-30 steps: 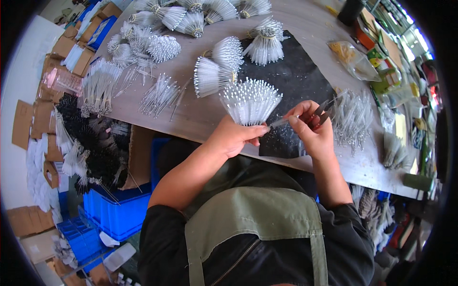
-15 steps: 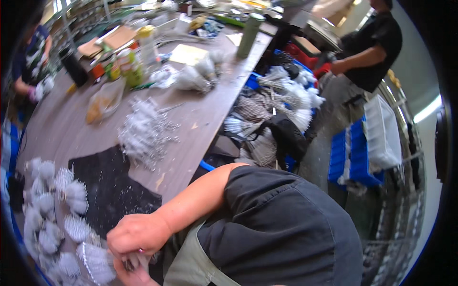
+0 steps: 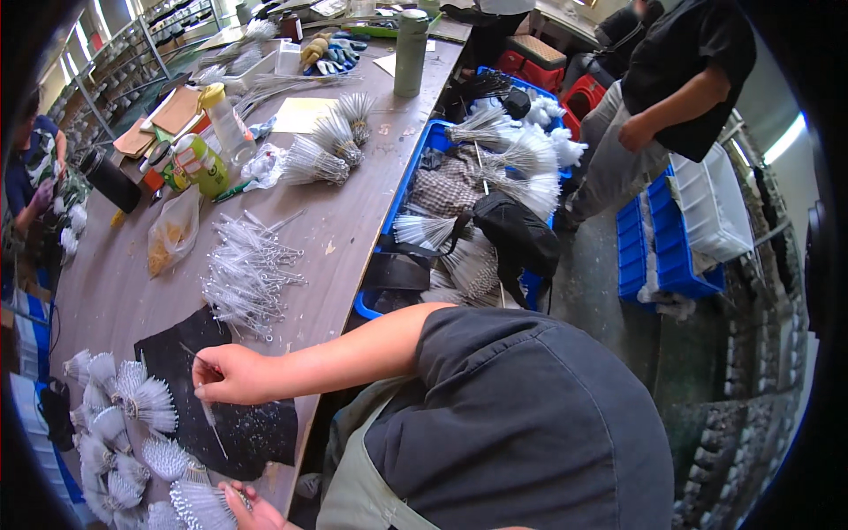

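Note:
My right hand [image 3: 231,374] hovers over a black mat [image 3: 256,433] on the brown table [image 3: 353,221] and pinches thin clear sticks [image 3: 210,415] that point down toward the mat. At the bottom edge, my left hand [image 3: 252,511] grips a fan-shaped bundle of white-tipped sticks [image 3: 199,502]; much of this hand is cut off by the frame. Beyond the mat, close to my right hand, lies a loose pile of clear sticks [image 3: 247,274]. Several finished fan bundles [image 3: 124,424] lie to the left of the mat.
A blue crate [image 3: 424,150] beside the table holds more bundles and a black bag [image 3: 517,238]. A plastic bag [image 3: 172,231], bottles, a black flask [image 3: 110,181] and a green flask [image 3: 409,53] stand farther along. One person [image 3: 671,79] stands by stacked blue bins [image 3: 658,247]; another [image 3: 35,168] sits far left.
The view has swung to the right along the table. My right hand has lifted away from the bundle in my left hand and now holds sticks above the black mat.

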`<state>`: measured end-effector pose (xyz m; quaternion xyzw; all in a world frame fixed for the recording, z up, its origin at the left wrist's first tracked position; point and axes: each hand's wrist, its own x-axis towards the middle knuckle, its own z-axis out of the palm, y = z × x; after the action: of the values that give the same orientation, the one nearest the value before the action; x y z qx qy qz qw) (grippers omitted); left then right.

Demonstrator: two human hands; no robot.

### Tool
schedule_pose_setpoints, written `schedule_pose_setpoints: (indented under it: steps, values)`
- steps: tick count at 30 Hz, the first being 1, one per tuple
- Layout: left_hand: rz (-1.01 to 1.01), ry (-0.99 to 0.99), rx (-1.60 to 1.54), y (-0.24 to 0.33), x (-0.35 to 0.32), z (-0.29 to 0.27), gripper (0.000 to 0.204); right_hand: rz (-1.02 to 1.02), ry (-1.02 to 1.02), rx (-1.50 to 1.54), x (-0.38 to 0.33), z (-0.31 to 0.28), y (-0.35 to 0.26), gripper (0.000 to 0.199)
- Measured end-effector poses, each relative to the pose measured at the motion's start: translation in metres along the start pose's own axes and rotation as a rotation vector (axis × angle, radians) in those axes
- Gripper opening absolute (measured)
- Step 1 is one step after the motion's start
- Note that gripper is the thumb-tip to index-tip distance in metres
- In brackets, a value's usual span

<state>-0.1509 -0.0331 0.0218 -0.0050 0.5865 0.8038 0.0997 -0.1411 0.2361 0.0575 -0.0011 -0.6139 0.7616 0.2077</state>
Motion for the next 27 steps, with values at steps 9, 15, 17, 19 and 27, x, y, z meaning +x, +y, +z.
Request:
schedule_pose_setpoints:
  steps: [9,15,17,19,27]
  values:
    - [0.109,-0.109,0.215,-0.016,-0.009,0.007,0.030,0.091,-0.208,-0.096,-0.023,0.027,0.016,0.016]
    - [0.059,-0.054,0.276,-0.015,-0.011,0.001,0.026,0.076,-0.221,-0.090,-0.030,0.030,0.011,0.016]
    - [0.037,-0.046,0.305,-0.018,-0.008,-0.006,0.025,0.064,-0.218,-0.079,-0.032,0.029,0.008,0.016]
    - [0.005,-0.021,0.390,-0.021,-0.005,-0.009,0.023,-0.044,-0.200,-0.131,-0.033,0.028,0.003,0.014]
    - [0.139,-0.014,0.242,-0.013,-0.007,-0.007,0.019,0.017,-0.154,-0.085,-0.034,0.029,0.003,0.014]
